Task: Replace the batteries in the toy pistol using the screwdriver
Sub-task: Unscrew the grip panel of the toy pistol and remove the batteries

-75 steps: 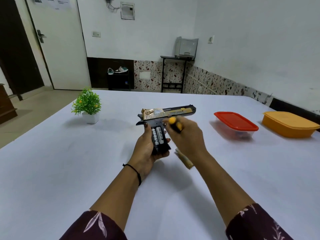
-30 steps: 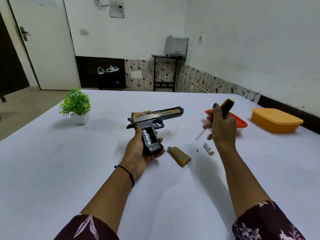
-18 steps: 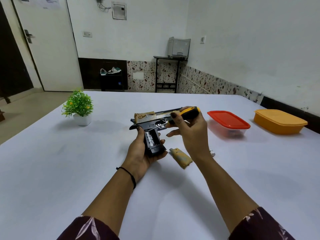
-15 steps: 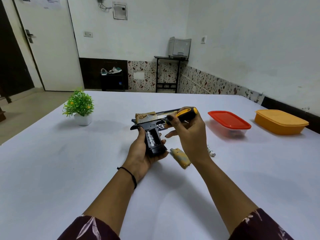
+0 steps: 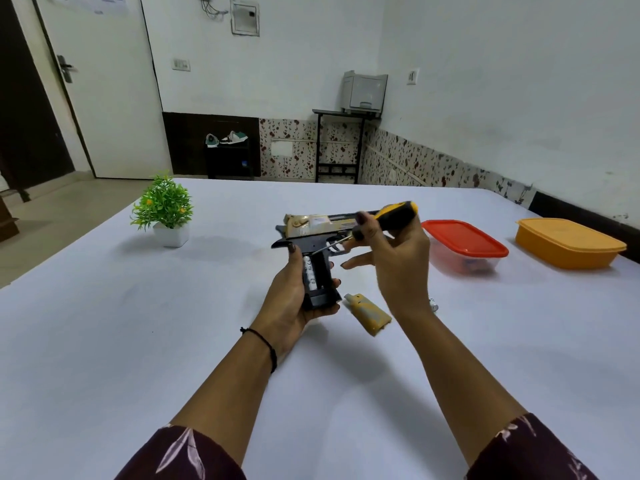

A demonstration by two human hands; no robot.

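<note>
My left hand point(image 5: 289, 299) grips the black and gold toy pistol point(image 5: 320, 237) by its handle, above the table. The battery bay in the grip is uncovered and one battery point(image 5: 309, 271) shows in its left slot. My right hand point(image 5: 394, 265) holds the yellow and black screwdriver point(image 5: 394, 212), its thin metal tip pointing left and down at the top of the open bay. The gold battery cover point(image 5: 369, 313) lies on the white table just right of the pistol. A loose battery point(image 5: 433, 305) peeks out behind my right wrist.
A small green plant in a white pot point(image 5: 166, 213) stands at the left. At the right sit a clear box with a red lid point(image 5: 465, 245) and an orange lidded box point(image 5: 568, 242). The white table point(image 5: 138, 341) spreads wide around my arms.
One battery has left the grip and now lies on the table. My right hand swung out to the right, then came back and brought the screwdriver tip to the open bay.
</note>
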